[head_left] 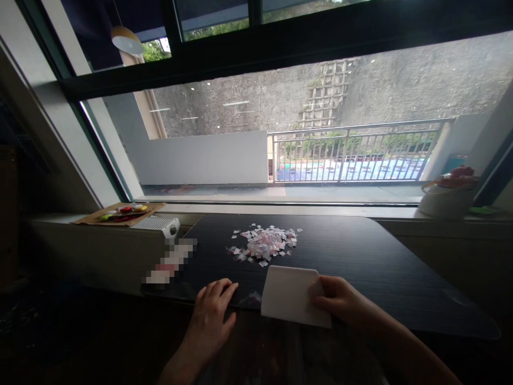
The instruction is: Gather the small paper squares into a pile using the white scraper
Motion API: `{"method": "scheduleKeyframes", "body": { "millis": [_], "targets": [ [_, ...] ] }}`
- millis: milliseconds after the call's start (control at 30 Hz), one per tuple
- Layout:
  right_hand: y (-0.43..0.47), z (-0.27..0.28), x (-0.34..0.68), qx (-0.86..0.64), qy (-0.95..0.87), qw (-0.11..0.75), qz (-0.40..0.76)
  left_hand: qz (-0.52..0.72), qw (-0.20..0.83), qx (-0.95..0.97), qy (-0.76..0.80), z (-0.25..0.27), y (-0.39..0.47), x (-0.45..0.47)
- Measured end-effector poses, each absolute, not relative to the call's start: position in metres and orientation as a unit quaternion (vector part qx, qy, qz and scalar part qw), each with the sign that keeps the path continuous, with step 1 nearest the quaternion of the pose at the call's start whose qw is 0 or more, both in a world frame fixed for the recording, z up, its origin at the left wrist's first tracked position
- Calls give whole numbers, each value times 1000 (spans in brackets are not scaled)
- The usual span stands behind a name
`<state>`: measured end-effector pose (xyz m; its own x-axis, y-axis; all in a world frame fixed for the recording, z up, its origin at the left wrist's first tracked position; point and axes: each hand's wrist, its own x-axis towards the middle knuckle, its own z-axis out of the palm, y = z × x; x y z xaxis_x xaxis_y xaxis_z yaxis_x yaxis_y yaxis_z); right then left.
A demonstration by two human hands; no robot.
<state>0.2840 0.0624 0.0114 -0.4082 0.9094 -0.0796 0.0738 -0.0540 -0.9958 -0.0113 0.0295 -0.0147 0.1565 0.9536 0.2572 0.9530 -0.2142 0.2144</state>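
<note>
My right hand [336,299] pinches the right side of a flat white piece of paper [290,297], with the thumb on its near face. The paper stands tilted up at the table's front edge; whether it is a folded sheet or an envelope I cannot tell. To its left, my left hand [214,307] rests at the same edge, fingers a little bent and thumb apart, holding nothing. Beyond the paper lies a loose heap of small white and pinkish paper scraps [266,243]. A small clear or shiny piece [251,299] is between my left hand and the paper.
The dark table [360,267] stands against a window sill. On its left edge is a blurred-out strip [170,264]. A white box-like device [160,225] and a brown board [120,214] with colourful items are at left. A white container [447,198] sits on the right sill.
</note>
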Motion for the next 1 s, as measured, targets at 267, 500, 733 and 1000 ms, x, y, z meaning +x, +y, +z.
{"method": "scheduleKeyframes", "body": {
  "millis": [267,500,733,1000],
  "targets": [
    [71,14,291,-491,-610,361,505,183,3,775,606,-20,31,-17],
    [61,18,281,-442,-610,331,568,171,3,770,614,-16,29,-12],
    [67,18,293,-501,-597,364,510,193,-6,779,596,-10,26,-6],
    [59,23,278,-469,-592,337,562,198,-6,773,603,-7,25,-6]
  ]
}}
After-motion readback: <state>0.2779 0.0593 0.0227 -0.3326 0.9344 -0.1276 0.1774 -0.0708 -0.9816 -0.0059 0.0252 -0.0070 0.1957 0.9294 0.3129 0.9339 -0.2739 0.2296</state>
